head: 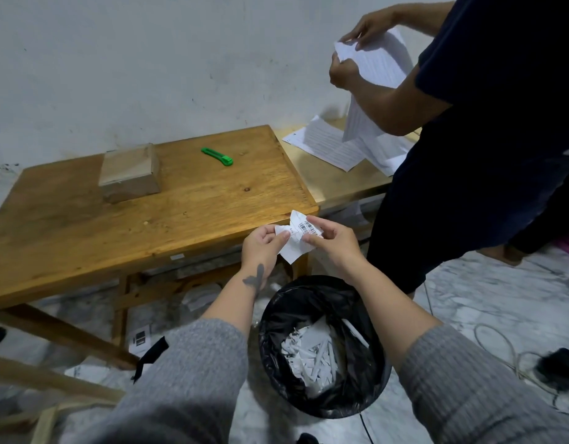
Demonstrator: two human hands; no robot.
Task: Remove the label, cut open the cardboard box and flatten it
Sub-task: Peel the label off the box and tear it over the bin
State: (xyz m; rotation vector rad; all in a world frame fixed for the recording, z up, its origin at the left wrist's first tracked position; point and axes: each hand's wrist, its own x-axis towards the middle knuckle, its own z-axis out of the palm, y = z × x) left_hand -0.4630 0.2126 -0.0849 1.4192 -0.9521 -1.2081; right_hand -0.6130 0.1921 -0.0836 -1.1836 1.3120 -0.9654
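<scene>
While pinching label [297,237], left hand [260,248], right hand [333,240], raised over bin [321,347]

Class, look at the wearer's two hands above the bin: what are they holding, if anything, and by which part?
Both hold the crumpled label: the left hand pinches its left edge, the right hand its right side, near the barcode.

The crumpled white label [297,235], held near the middle of the scene, carries a black barcode and small print too fine to read. The printed sheets [328,145] on the far right show lines of text, also illegible. No brand or number can be made out.
</scene>
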